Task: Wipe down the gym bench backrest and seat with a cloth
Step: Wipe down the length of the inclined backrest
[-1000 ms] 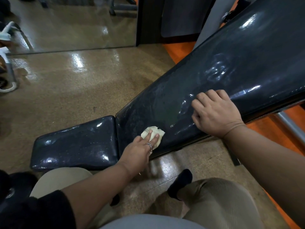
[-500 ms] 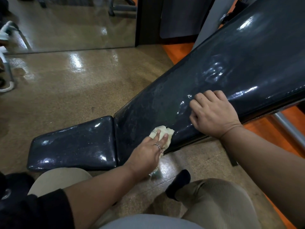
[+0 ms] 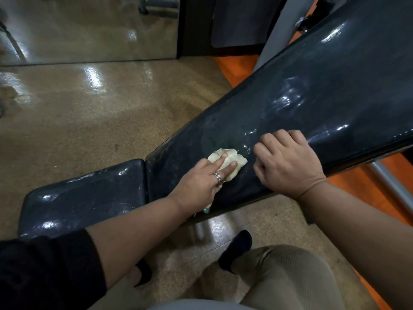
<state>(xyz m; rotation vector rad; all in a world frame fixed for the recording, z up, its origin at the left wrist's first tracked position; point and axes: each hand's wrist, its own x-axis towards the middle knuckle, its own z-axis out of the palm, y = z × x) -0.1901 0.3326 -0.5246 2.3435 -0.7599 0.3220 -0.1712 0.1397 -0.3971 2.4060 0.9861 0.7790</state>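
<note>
One pale cloth (image 3: 228, 163) lies on the low end of the dark backrest (image 3: 312, 104), pressed by the straight fingers of the left hand (image 3: 201, 183). Just beside, the right hand (image 3: 288, 166) rests with fingers curled, holding nothing. The seat (image 3: 85, 198) is at left.

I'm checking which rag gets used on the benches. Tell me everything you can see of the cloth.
The cloth is a small, pale cream rag, crumpled into a wad, soft and thin-looking. It lies on the lower part of the dark, glossy backrest, near the seat. The left hand presses it flat with straight fingers, covering much of it. A bit shows below the hand at the pad's edge.
</note>
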